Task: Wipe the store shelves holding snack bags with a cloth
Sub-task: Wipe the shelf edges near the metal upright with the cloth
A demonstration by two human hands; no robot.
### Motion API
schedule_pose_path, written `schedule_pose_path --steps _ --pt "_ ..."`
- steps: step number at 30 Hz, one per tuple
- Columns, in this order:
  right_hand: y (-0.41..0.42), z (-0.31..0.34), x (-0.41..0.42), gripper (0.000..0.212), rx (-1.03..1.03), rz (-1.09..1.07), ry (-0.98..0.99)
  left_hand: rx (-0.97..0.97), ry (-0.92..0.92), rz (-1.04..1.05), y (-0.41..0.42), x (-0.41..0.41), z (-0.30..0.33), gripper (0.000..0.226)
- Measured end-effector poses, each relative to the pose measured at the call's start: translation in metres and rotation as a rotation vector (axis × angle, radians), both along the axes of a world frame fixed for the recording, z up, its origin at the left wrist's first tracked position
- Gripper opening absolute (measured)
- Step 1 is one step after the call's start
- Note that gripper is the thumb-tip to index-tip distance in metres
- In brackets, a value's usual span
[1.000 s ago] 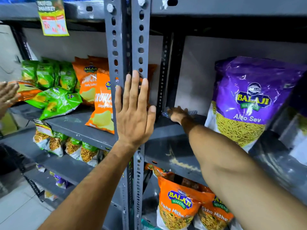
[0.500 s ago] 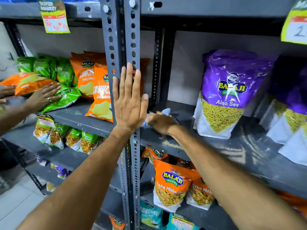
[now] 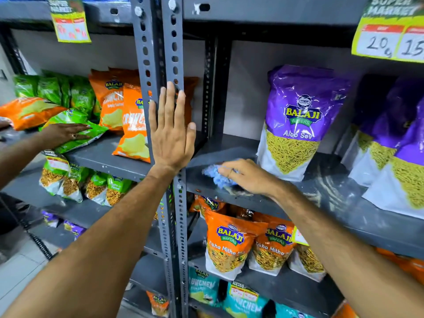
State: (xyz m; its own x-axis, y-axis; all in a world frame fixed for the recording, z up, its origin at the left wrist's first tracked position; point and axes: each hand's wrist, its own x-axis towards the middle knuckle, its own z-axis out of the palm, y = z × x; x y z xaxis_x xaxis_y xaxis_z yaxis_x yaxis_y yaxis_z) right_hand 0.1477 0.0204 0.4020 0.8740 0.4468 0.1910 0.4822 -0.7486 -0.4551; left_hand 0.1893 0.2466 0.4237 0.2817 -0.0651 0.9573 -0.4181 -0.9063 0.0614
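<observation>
My right hand (image 3: 249,176) presses a crumpled light-blue cloth (image 3: 215,176) onto the grey metal shelf (image 3: 321,196) near its front left corner. A purple Aloo Sev snack bag (image 3: 298,120) stands upright just right of the cloth. My left hand (image 3: 171,129) lies flat, fingers spread, against the perforated grey upright post (image 3: 158,53) between the two shelf bays. White dust streaks mark the shelf to the right of my right hand.
More purple bags (image 3: 394,143) stand at the right. Orange chip bags (image 3: 133,125) and green bags (image 3: 73,129) fill the left bay, where another person's hand (image 3: 64,134) rests on a green bag. Orange Tikha Mitha bags (image 3: 227,244) sit on the shelf below. Price tags (image 3: 390,35) hang above.
My right hand with the cloth has swept from the shelf's back left corner toward its front edge. The other person's hand has reached in onto the green bag. My left hand stays on the post.
</observation>
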Motion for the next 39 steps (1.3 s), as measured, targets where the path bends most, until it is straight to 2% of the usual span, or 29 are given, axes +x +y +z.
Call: schedule_pose_path --steps 4,7,10,18,20,23,25,30,34,36,39 --pt "0.031 0.015 0.03 0.034 0.04 -0.048 0.027 -0.003 -0.014 0.01 0.0 0.0 -0.001 0.063" --pt "0.059 0.009 0.046 0.044 -0.06 -0.027 0.064 -0.008 -0.015 0.015 -0.001 -0.001 -0.001 0.063" --pt "0.073 -0.008 0.044 0.037 -0.161 0.008 0.052 -0.007 -0.016 0.019 0.0 0.0 -0.001 0.063" --pt "0.033 -0.015 -0.008 0.023 -0.133 0.098 0.011 -0.013 -0.016 0.026 0.0 -0.001 0.0 0.063" --pt "0.018 -0.011 -0.013 0.027 -0.159 0.097 0.019 -0.011 -0.014 0.021 0.0 -0.002 0.0 0.065" --pt "0.009 0.006 -0.005 0.025 -0.058 0.067 0.057 -0.004 -0.01 0.022 0.0 -0.001 0.0 0.065" --pt "0.015 0.013 0.002 0.031 -0.014 0.015 0.038 0.003 -0.01 0.028 0.0 -0.001 -0.001 0.064" --pt "0.035 -0.012 -0.006 0.032 -0.186 0.012 -0.026 0.005 0.042 0.053 -0.002 -0.009 0.0 0.064" --pt "0.019 -0.016 -0.028 0.028 -0.184 -0.004 -0.106 0.006 0.122 0.082 -0.006 -0.023 0.003 0.066" --pt "0.006 -0.017 -0.04 0.027 -0.186 0.01 -0.136 0.037 0.174 0.091 -0.012 -0.034 -0.001 0.066" --pt "-0.013 -0.017 -0.058 0.029 -0.213 -0.006 -0.17 0.216 0.212 0.045 -0.027 -0.053 -0.014 0.065"
